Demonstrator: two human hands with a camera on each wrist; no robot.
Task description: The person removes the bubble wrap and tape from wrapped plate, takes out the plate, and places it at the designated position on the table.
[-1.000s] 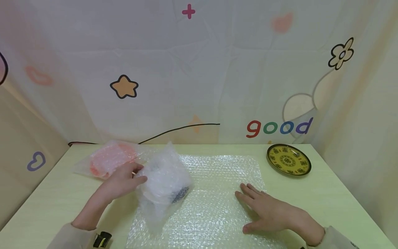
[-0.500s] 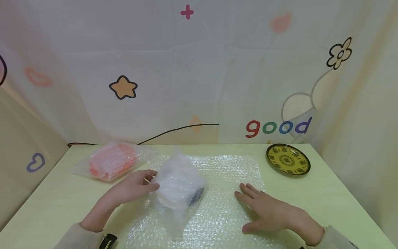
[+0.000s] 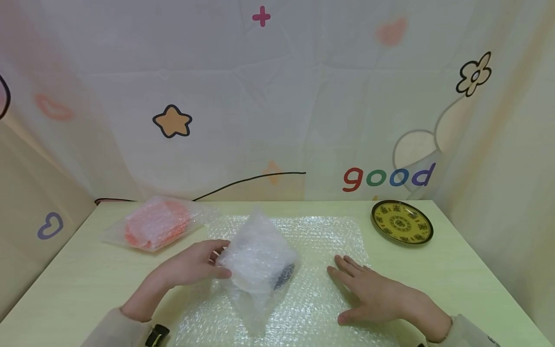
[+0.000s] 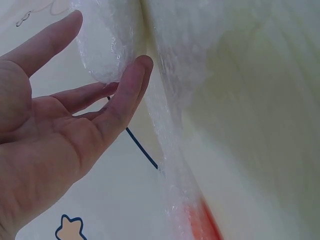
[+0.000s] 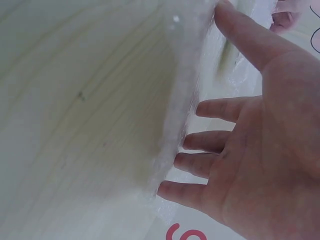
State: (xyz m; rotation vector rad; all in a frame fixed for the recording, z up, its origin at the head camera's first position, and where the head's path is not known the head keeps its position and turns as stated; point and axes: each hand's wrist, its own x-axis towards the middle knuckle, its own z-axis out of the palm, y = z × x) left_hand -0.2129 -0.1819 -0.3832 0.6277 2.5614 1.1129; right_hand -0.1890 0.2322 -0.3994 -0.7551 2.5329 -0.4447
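A whitish bubble-wrapped bundle (image 3: 260,260), with a dark patch showing through its lower right side, lies on a flat sheet of bubble wrap (image 3: 318,318). At its left edge is my left hand (image 3: 191,265), thumb and fingers spread apart. The left wrist view shows those fingers (image 4: 127,90) fairly straight against the wrapped bundle (image 4: 107,45), not closed round it. My right hand (image 3: 377,294) rests on the sheet's right side with fingers spread. In the right wrist view its fingertips (image 5: 205,141) lie along the bubble wrap (image 5: 182,100).
Behind my left hand, a bubble-wrapped pink-red item (image 3: 158,224) lies at the table's back left. A yellow plate (image 3: 402,222) with a dark rim sits at the back right. A printed curtain (image 3: 277,96) hangs behind the table (image 3: 468,284).
The whitish bundle has shifted right across the bubble-wrap sheet, with my left hand following at its left edge. My right hand has stayed in place.
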